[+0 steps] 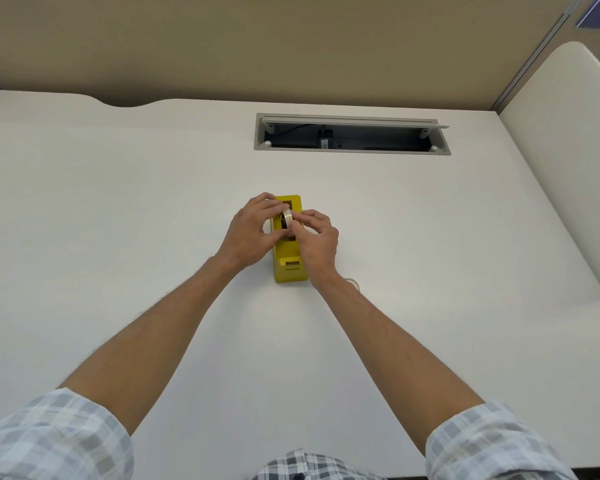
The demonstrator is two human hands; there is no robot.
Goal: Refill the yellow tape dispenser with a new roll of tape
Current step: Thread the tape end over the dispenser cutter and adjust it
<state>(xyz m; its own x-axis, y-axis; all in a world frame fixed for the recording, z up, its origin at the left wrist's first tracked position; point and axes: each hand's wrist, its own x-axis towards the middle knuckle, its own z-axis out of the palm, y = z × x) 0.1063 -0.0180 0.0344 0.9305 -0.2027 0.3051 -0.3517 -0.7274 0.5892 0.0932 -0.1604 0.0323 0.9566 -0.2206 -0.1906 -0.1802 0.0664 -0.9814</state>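
Note:
The yellow tape dispenser (289,270) stands on the white desk (118,202), its long side pointing away from me. Above its open well a pale roll of tape (287,216) stands on edge. My left hand (253,233) grips the roll from the left, fingers curled over its top. My right hand (314,244) pinches the roll from the right with thumb and fingertips. Both hands hide most of the roll and the middle of the dispenser. The dispenser's cutter end (292,263) shows near me between my wrists.
A pale ring-shaped thing (355,283), partly hidden by my right wrist, lies on the desk just right of the dispenser. An open cable tray (352,135) is sunk into the desk farther back. A tan partition wall (291,46) stands behind; a white side panel (568,150) rises at right.

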